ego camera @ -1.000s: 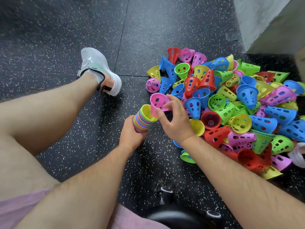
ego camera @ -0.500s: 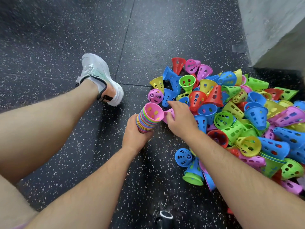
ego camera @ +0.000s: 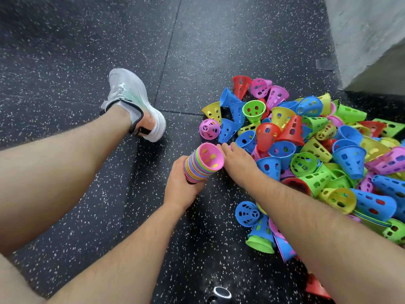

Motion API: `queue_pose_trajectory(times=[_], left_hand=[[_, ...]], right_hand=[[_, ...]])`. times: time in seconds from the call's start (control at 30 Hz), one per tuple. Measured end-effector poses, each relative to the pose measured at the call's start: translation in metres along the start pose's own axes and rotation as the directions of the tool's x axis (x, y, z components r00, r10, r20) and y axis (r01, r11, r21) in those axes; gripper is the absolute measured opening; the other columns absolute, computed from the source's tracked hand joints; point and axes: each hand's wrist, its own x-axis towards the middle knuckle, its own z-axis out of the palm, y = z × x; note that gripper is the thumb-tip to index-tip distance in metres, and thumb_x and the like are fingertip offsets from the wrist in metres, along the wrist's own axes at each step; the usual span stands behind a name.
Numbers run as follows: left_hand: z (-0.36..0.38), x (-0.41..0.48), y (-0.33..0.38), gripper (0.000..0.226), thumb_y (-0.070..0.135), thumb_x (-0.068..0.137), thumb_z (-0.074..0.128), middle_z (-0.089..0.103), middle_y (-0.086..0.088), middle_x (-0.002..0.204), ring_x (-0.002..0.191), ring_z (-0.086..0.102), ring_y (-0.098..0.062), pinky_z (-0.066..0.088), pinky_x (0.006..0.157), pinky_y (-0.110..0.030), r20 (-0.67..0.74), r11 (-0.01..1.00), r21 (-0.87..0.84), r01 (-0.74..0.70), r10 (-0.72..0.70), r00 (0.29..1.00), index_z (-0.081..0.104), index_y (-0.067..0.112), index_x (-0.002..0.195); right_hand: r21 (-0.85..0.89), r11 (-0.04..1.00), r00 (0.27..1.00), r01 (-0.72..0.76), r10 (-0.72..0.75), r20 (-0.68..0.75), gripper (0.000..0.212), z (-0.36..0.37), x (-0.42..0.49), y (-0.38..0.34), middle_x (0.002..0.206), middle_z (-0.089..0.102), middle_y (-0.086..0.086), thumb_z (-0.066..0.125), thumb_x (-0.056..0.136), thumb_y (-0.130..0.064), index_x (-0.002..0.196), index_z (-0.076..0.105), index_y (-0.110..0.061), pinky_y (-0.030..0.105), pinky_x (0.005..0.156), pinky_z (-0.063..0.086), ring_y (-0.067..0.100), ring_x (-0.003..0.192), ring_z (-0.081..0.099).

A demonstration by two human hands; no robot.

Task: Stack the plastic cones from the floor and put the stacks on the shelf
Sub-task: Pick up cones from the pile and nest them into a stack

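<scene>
My left hand grips a tilted stack of nested cones from below, with a pink cone on top and its mouth facing up. Just right of the stack, my right hand lies at the left edge of a big pile of loose perforated cones in pink, blue, green, yellow and red. Its fingers curl down over a pink cone that is almost wholly hidden under them. No shelf is in view.
My bare leg and white shoe stretch across the dark speckled floor to the left. A grey concrete block stands at the top right. Several cones lie under my right forearm. A small black and white object sits at the bottom edge.
My right hand pushed a pink cone onto the stack, let it go, and moved right onto another pink cone at the pile's edge. The stack has tilted more upright.
</scene>
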Motion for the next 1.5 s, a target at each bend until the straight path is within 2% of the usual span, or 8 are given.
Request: queue_pose_trajectory(times=[0.23,0.4,0.53,0.83,1.0,1.17,1.3,1.5], left_hand=[[0.000,0.001,-0.002,0.059,0.028,0.066,0.088,0.064,0.008,0.109,0.095,0.065,-0.011,0.051,0.080,-0.034,-0.032,0.999,-0.034,0.034,-0.035,0.999,0.054,0.036,0.113],[0.000,0.002,-0.002,0.060,0.028,0.067,0.087,0.065,0.010,0.111,0.098,0.066,-0.012,0.054,0.087,-0.039,-0.019,0.999,-0.019,0.039,-0.039,0.999,0.054,0.038,0.116],[0.001,0.003,0.002,0.058,0.025,0.070,0.088,0.063,0.011,0.110,0.098,0.065,-0.012,0.054,0.086,-0.038,0.007,1.000,0.024,0.011,-0.012,1.000,0.053,0.038,0.114],[0.001,0.002,0.004,0.054,0.032,0.066,0.085,0.063,0.007,0.107,0.093,0.066,-0.015,0.057,0.083,-0.045,0.024,0.999,0.044,0.003,-0.004,1.000,0.051,0.045,0.107],[0.000,0.003,0.002,0.061,0.039,0.062,0.084,0.066,0.008,0.110,0.095,0.069,-0.013,0.058,0.085,-0.049,0.010,0.998,-0.007,0.056,-0.056,0.998,0.052,0.043,0.114],[0.001,0.003,0.006,0.061,0.042,0.061,0.083,0.064,0.011,0.106,0.092,0.068,-0.013,0.057,0.085,-0.046,-0.036,0.995,-0.031,0.098,-0.099,0.994,0.052,0.040,0.114],[0.004,0.007,0.002,0.061,0.043,0.062,0.084,0.065,0.011,0.109,0.095,0.068,-0.013,0.057,0.088,-0.046,-0.086,0.991,-0.055,0.119,-0.123,0.989,0.053,0.040,0.115],[0.005,0.012,0.002,0.061,0.048,0.062,0.082,0.065,0.011,0.110,0.097,0.068,-0.015,0.057,0.087,-0.046,-0.106,0.989,-0.060,0.132,-0.138,0.985,0.052,0.040,0.115]], right_hand=[[0.509,0.859,0.968,-0.060,0.175,-0.181,0.079,-0.023,-0.014,0.011,0.134,0.048,0.014,0.074,0.084,-0.030,0.147,0.036,-0.001,0.042,0.104,0.043,0.031,0.122,0.047],[0.782,0.608,0.858,-0.137,0.468,-0.213,0.082,-0.040,-0.036,0.018,0.137,0.044,0.007,0.079,0.081,-0.038,0.146,0.040,-0.008,0.016,0.100,0.032,0.012,0.121,0.042],[0.860,0.511,0.752,-0.020,0.575,-0.324,0.072,-0.053,-0.041,0.012,0.120,0.053,0.004,0.072,0.078,-0.054,0.133,0.055,-0.009,0.001,0.094,0.026,0.000,0.108,0.041],[0.883,0.462,0.946,-0.086,0.315,-0.073,0.062,-0.061,-0.040,-0.016,0.119,0.045,-0.008,0.074,0.078,-0.059,0.128,0.060,-0.024,0.022,0.105,0.038,0.000,0.112,0.046],[0.901,0.399,0.969,-0.173,0.232,0.083,0.087,-0.053,-0.031,-0.020,0.131,0.047,-0.014,0.071,0.074,-0.071,0.147,0.046,-0.030,0.034,0.111,0.041,0.002,0.126,0.046],[0.859,0.488,0.983,-0.152,0.162,0.081,0.094,-0.058,-0.014,-0.008,0.137,0.048,-0.016,0.057,0.068,-0.088,0.146,0.046,-0.036,0.035,0.110,0.040,0.002,0.129,0.043],[0.907,0.411,0.954,-0.091,0.297,-0.039,0.050,-0.061,0.010,-0.002,0.126,0.058,-0.008,0.045,0.101,-0.051,0.147,0.045,-0.030,0.030,0.105,0.039,0.005,0.114,0.052],[0.461,0.880,0.989,-0.112,0.146,-0.039,0.070,-0.058,0.058,0.009,0.152,0.032,0.008,0.058,0.093,-0.019,0.155,0.028,-0.032,0.047,0.107,0.040,0.031,0.135,0.035]])
